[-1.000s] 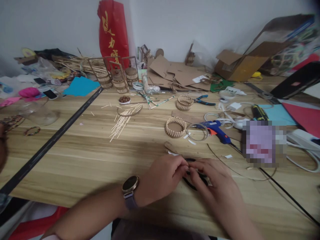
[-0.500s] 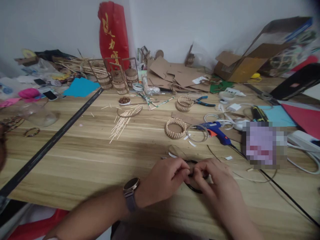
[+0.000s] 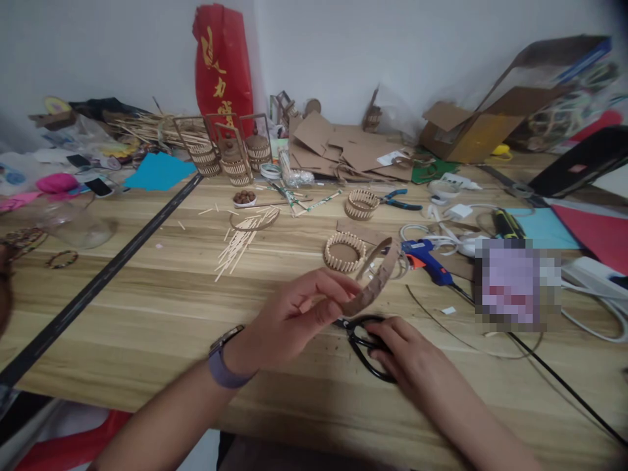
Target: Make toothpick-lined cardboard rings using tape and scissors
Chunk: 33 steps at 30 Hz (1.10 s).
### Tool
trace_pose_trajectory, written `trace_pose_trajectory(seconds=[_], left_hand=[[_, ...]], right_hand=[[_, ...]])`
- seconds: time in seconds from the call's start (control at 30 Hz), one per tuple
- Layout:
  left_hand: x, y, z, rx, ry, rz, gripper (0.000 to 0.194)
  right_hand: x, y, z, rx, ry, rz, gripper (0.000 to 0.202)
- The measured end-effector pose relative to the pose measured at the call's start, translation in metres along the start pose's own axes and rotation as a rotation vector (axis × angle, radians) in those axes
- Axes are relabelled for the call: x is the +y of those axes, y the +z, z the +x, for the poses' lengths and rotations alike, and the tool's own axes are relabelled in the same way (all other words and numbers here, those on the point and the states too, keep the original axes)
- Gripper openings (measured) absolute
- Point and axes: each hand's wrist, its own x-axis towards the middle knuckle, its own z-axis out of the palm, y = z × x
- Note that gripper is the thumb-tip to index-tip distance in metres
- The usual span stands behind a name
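My hands have parted: my left hand (image 3: 301,317) now pinches a curled brown strip (image 3: 377,288), while my right hand (image 3: 412,356) grasps black scissors (image 3: 351,332) just nearer, each held separately.

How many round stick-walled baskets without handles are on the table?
2: the near basket beyond the left hand, and the far basket by the pliers. Others may be hidden.

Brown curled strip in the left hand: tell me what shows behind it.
Behind the strip are a round stick-walled base, a blue glue gun and part of a thin hoop. The strip hides the glue gun's tip and part of the hoop.
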Motion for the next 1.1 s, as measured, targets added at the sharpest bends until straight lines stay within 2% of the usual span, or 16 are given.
trace_pose_trajectory(seconds=[0.1, 0.17, 0.23, 0.33, 0.4, 0.5, 0.57, 0.63, 0.7, 0.83, 0.97, 1.1], left_hand=[[0.005, 0.002, -0.001, -0.161, -0.037, -0.083, 0.018], [0.007, 0.005, -0.002, -0.314, -0.117, -0.039, 0.019], [0.006, 0.007, -0.002, -0.449, -0.225, 0.095, 0.016], [-0.003, 0.01, -0.003, -0.532, -0.404, 0.28, 0.012], [-0.012, 0.011, -0.003, -0.515, -0.512, 0.359, 0.012], [-0.024, 0.01, -0.003, -0.406, -0.57, 0.484, 0.015], [-0.027, 0.009, -0.002, -0.349, -0.555, 0.506, 0.014], [-0.027, 0.006, -0.001, -0.305, -0.552, 0.498, 0.015], [-0.024, 0.003, 0.0, -0.236, -0.573, 0.532, 0.016], [-0.025, -0.004, 0.0, -0.129, -0.684, 0.645, 0.016], [-0.035, -0.004, -0.002, -0.194, -0.604, 0.956, 0.016], [-0.042, -0.001, -0.006, -0.229, -0.563, 1.105, 0.011]], right_hand=[[0.013, -0.001, 0.003, -0.075, -0.027, 0.053, 0.031], [0.031, -0.004, 0.007, -0.098, -0.051, 0.054, 0.03], [0.052, -0.01, 0.012, -0.077, -0.041, 0.029, 0.03], [0.078, -0.025, 0.021, 0.033, 0.053, -0.043, 0.032], [0.082, -0.037, 0.026, 0.1, 0.111, -0.071, 0.033], [0.06, -0.051, 0.03, 0.111, 0.109, -0.022, 0.037], [0.035, -0.055, 0.032, 0.014, 0.077, 0.125, 0.041], [0.014, -0.055, 0.034, -0.175, 0.079, 0.313, 0.044], [0.006, -0.054, 0.035, -0.249, 0.129, 0.384, 0.051], [0.022, -0.052, 0.034, -0.233, 0.266, 0.313, 0.051], [0.037, -0.047, 0.035, -0.287, 0.332, 0.044, 0.036], [0.034, -0.039, 0.039, -0.273, 0.357, -0.038, 0.028]])
